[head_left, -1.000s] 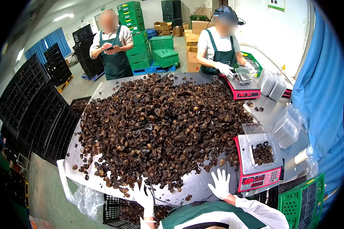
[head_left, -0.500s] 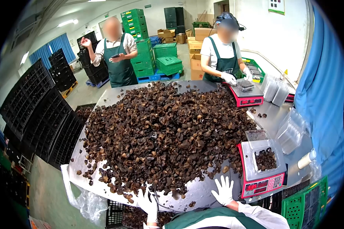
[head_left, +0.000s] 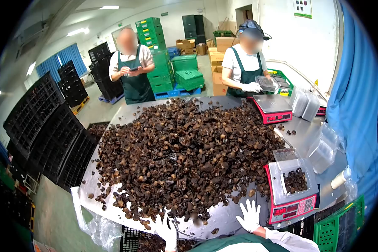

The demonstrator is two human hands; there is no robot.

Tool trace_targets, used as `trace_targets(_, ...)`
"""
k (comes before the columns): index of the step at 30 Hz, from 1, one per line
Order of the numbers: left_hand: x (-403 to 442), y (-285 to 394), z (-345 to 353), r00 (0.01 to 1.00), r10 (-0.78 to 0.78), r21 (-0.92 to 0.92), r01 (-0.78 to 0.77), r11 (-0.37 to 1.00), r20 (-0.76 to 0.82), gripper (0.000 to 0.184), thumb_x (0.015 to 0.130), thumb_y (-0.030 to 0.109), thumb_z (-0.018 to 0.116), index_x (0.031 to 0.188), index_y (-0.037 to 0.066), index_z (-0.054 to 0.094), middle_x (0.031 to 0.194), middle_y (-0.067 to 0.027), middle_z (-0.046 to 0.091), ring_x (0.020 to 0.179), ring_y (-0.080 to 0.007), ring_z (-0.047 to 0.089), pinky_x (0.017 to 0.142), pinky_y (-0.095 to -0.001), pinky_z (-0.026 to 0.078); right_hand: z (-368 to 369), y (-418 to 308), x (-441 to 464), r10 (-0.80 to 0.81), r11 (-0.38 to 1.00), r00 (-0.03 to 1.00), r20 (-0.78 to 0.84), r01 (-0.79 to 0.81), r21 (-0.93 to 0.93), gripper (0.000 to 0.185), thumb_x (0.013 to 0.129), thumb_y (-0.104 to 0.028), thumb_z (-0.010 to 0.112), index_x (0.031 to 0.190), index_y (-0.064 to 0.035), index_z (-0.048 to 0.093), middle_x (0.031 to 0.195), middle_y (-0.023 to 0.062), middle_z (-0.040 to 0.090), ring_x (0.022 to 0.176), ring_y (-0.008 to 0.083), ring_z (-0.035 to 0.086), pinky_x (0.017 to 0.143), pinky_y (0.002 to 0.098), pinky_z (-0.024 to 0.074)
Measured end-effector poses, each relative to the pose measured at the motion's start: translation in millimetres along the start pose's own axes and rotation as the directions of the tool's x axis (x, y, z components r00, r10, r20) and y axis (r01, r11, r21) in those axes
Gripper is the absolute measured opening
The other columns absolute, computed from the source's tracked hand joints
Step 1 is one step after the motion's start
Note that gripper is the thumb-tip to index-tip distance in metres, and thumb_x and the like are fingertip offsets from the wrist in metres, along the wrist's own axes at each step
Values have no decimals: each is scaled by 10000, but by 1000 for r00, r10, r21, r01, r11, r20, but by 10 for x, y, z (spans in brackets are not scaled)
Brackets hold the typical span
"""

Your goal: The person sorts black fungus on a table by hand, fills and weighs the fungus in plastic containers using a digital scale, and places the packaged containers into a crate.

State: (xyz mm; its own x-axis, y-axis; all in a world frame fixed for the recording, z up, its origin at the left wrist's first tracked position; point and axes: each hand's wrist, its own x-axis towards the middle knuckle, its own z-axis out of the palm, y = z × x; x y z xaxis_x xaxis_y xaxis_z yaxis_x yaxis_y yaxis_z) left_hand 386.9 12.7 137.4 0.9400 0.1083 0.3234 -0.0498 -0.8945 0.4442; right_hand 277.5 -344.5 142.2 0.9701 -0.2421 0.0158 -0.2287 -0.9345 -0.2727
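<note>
A large pile of dark brown, curled pieces that look like wood ear mushrooms (head_left: pixel 189 155) covers the metal table (head_left: pixel 235 210). My left hand (head_left: pixel 167 231), in a white glove, is at the near edge of the pile, fingers apart, holding nothing. My right hand (head_left: pixel 250 216), also gloved, lies with spread fingers on the table, left of a red electronic scale (head_left: pixel 277 197). On that scale sits a clear plastic box (head_left: pixel 286 169) with its lid flipped back and mushrooms (head_left: pixel 295 181) inside.
Stacked clear boxes (head_left: pixel 323 147) and a white roll (head_left: pixel 341 178) lie on the right. Across the table, one co-worker (head_left: pixel 134 71) holds a phone; another (head_left: pixel 243 63) holds a filled box beside a second scale (head_left: pixel 273 105). Black crates (head_left: pixel 50 130) stand left, a green crate (head_left: pixel 340 224) near right.
The view has tilted slightly. The left co-worker's raised hand has come down to the phone. The right co-worker has lifted a box off the far scale. My hands stay spread in about the same places.
</note>
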Motion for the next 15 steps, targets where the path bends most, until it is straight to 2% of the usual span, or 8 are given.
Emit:
trace_targets(3, -10, -36, 63, 996, 33, 15, -31, 999, -88, 419, 805, 248, 610, 1213, 155, 602, 1307, -201, 487, 1240, -429, 384, 1039, -526, 298, 19, 7, -4, 1, 1000, 1000, -7, -1, 19, 712, 825, -532, 524, 1406, -144, 388, 1471, 218, 261, 1363, 444, 173, 1062, 644, 56)
trace_targets(5, -33, -44, 69, 996, 42, 12, -41, 999, -83, 395, 785, 234, 622, 1145, 72, 630, 1335, -210, 473, 1227, -376, 429, 1054, -480, 287, 47, 28, -4, 0, 998, 1000, -12, 0, 58, 716, 814, -539, 532, 1394, -139, 407, 1472, 221, 258, 1364, 450, 164, 1057, 652, 44)
trace_targets(7, -36, -60, 85, 996, 38, 25, -37, 999, -76, 400, 787, 246, 619, 1138, 54, 632, 1335, -216, 470, 1229, -376, 427, 1049, -480, 290, 60, 41, -2, -1, 997, 1000, -14, 2, 76, 718, 812, -542, 530, 1393, -137, 409, 1471, 222, 261, 1364, 453, 162, 1055, 656, 40)
trace_targets(12, -22, -55, 70, 998, 29, -37, -32, 999, -60, 418, 782, 246, 619, 1154, 55, 625, 1323, -223, 477, 1216, -383, 433, 1037, -479, 302, 76, 46, -1, -2, 998, 1000, -17, 4, 64, 718, 814, -548, 520, 1393, -137, 410, 1467, 225, 267, 1364, 453, 163, 1055, 657, 38)
trace_targets(15, -24, -40, 50, 995, 54, 12, -53, 998, -80, 419, 780, 250, 619, 1160, 75, 627, 1315, -219, 484, 1207, -381, 439, 1031, -479, 307, 82, 51, -3, -1, 997, 1000, -21, 3, 71, 717, 815, -550, 516, 1393, -139, 411, 1466, 225, 269, 1364, 452, 162, 1056, 657, 38)
